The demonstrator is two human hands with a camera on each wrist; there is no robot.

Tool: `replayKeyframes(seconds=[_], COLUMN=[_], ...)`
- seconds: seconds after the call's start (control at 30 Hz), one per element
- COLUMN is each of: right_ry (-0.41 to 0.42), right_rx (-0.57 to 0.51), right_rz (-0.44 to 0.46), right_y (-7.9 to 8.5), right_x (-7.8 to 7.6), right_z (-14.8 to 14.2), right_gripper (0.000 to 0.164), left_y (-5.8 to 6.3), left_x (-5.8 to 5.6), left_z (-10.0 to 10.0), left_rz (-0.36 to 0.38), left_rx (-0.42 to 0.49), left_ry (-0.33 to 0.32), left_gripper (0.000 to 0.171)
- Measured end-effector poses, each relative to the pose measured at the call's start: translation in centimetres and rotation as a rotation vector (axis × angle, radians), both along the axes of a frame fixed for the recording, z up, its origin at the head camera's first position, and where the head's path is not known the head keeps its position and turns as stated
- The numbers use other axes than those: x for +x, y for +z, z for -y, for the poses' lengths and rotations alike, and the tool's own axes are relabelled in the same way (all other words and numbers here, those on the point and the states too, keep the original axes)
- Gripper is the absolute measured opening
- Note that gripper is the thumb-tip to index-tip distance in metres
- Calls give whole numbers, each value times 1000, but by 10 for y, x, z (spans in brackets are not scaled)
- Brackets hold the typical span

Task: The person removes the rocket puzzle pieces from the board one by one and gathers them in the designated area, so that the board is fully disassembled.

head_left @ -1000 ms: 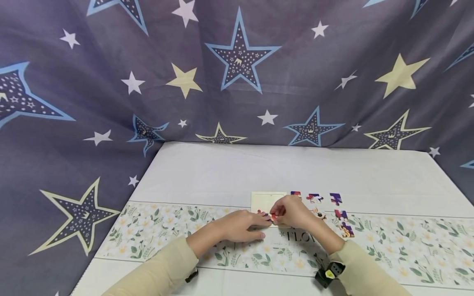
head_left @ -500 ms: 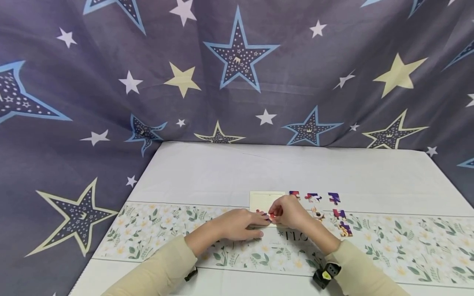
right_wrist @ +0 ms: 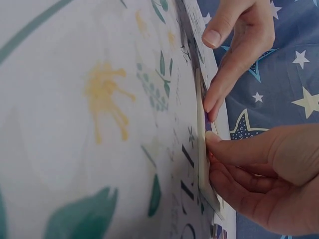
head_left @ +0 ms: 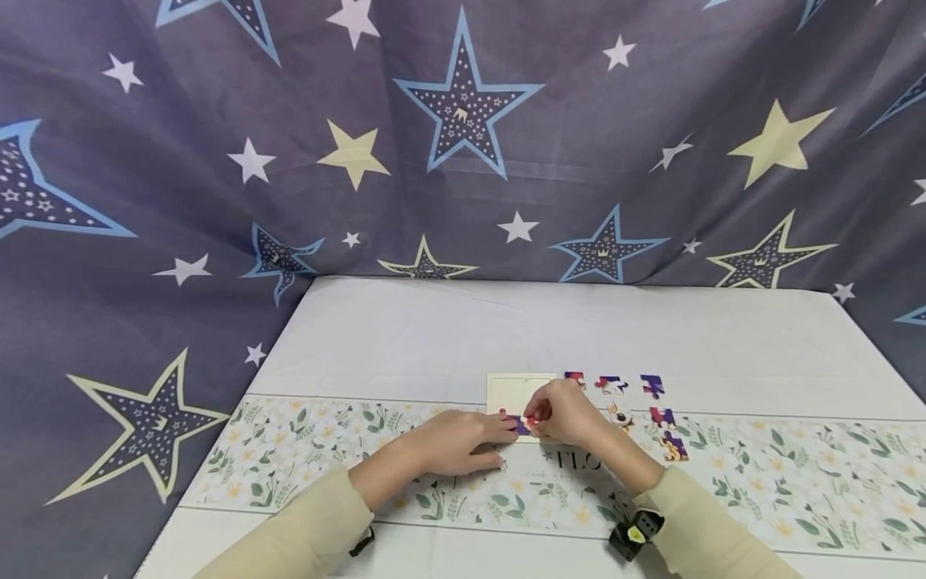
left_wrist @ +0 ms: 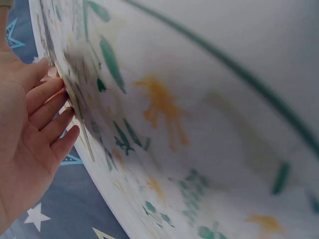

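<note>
A cream puzzle tray [head_left: 510, 392] lies on the table with red and purple jigsaw pieces along its near edge. My right hand [head_left: 571, 414] pinches a red jigsaw piece [head_left: 530, 421] between thumb and fingers, low over the tray's near side. Just left of it is a purple piece [head_left: 519, 426] in the tray. My left hand [head_left: 459, 442] reaches in from the left, fingers extended, fingertips right at that purple piece. In the right wrist view both hands meet at the thin tray edge [right_wrist: 203, 164]; the right palm and curled fingers hide most of the held piece.
Several loose jigsaw pieces lie right of the tray, among them a purple one [head_left: 652, 385], a white-and-red one [head_left: 612, 385] and a purple-and-orange one [head_left: 674, 447]. A floral runner [head_left: 311, 450] crosses the white table [head_left: 405, 338]. A starry curtain [head_left: 304, 96] hangs behind.
My left hand has drawn back slightly to the left, baring more of the purple piece. My right hand stays at the red piece. The head view has shifted a little.
</note>
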State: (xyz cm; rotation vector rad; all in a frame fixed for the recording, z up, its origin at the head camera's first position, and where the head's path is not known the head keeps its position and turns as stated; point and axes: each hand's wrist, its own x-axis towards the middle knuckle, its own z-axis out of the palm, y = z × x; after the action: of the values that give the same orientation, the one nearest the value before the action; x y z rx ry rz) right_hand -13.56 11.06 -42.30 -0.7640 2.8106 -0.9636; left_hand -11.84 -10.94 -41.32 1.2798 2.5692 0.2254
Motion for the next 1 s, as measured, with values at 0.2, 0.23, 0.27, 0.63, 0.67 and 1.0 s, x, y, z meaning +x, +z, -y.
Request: replayKeyframes(seconds=[0.2, 0.23, 0.27, 0.63, 0.67, 1.0], right_ry=[1, -1, -2, -48, -53, -107], right_rx=[-6, -6, -4, 28, 30, -7], right_rz=[21, 26, 31, 77, 79, 160], right_y=[0, 0, 1, 2, 2, 3], right_x=[1, 1, 1, 1, 0, -3], right_z=[-1, -1, -1, 1, 1, 3], right_gripper=[12, 12, 12, 12, 12, 12], left_y=[0, -1, -1, -1, 0, 0], left_x=[4, 4, 4, 5, 5, 4], left_z=[7, 8, 9, 9, 9, 10], left_rz=[5, 7, 10, 42, 40, 22], left_rx=[-4, 0, 5, 0, 0, -9], left_ry=[38, 41, 43, 40, 39, 27], left_gripper=[43, 43, 43, 46, 46, 47])
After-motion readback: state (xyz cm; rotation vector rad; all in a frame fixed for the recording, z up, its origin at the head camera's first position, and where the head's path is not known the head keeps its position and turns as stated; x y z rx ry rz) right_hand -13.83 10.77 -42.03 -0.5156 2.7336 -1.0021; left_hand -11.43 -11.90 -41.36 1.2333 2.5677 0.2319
